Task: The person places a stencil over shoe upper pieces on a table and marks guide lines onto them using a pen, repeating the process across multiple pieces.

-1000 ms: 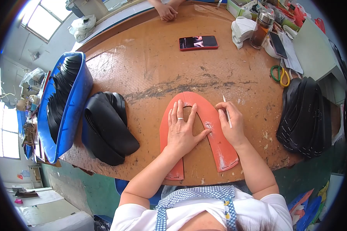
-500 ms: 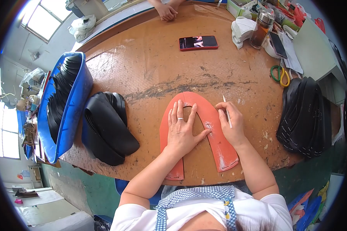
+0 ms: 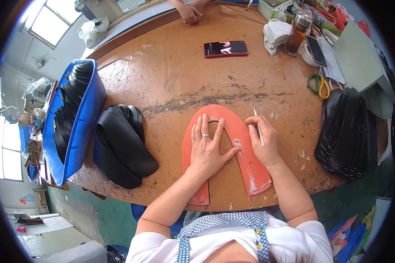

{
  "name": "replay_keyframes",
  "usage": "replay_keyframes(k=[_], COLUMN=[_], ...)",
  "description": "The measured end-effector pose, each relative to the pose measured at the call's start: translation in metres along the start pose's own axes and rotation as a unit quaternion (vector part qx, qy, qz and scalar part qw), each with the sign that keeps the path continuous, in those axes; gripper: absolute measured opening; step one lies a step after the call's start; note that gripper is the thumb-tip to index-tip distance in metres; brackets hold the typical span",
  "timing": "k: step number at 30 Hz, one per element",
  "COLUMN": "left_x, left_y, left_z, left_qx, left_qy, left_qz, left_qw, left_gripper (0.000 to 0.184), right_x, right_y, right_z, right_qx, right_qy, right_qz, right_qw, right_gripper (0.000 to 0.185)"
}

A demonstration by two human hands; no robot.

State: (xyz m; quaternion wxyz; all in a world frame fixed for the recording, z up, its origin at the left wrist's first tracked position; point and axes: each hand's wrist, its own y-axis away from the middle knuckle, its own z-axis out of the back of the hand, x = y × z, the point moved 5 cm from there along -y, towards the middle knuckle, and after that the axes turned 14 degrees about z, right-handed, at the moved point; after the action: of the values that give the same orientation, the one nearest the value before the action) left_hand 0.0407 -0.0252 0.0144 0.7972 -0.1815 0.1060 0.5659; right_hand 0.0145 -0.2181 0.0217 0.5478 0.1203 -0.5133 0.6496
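A red U-shaped template [image 3: 250,168] lies on the brown table [image 3: 171,79], its curved end pointing away from me. My left hand [image 3: 206,151] rests flat with fingers spread on its left arm and across the gap, the thumb reaching the right arm. A ring is on one finger. My right hand [image 3: 264,140] is closed around a thin white pen [image 3: 260,132], just right of the template, with the pen's tip pointing up and away from me. Small slots and white marks show on the template's right arm.
Black pieces [image 3: 125,147] and a blue bin [image 3: 85,127] of more stand left. Right are stacked black pieces [image 3: 344,136], scissors [image 3: 319,86], a glass bottle [image 3: 298,33] and a dark phone [image 3: 316,50]. A red-cased phone [image 3: 226,48] lies ahead, beyond it another person's hands [image 3: 190,13].
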Motion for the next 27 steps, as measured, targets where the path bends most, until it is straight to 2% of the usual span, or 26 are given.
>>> replay_keyframes(k=[27], left_x=[0.0008], left_y=[0.0003], left_z=[-0.0015], left_qx=[0.003], left_qy=[-0.004], left_qz=[0.003], left_qw=[1.0], left_gripper=[0.099], right_x=[-0.0001], right_y=[-0.0002], right_z=[-0.0002], right_qx=[0.0], right_qy=[-0.005], right_qz=[-0.003], right_qw=[1.0], right_gripper=[0.013])
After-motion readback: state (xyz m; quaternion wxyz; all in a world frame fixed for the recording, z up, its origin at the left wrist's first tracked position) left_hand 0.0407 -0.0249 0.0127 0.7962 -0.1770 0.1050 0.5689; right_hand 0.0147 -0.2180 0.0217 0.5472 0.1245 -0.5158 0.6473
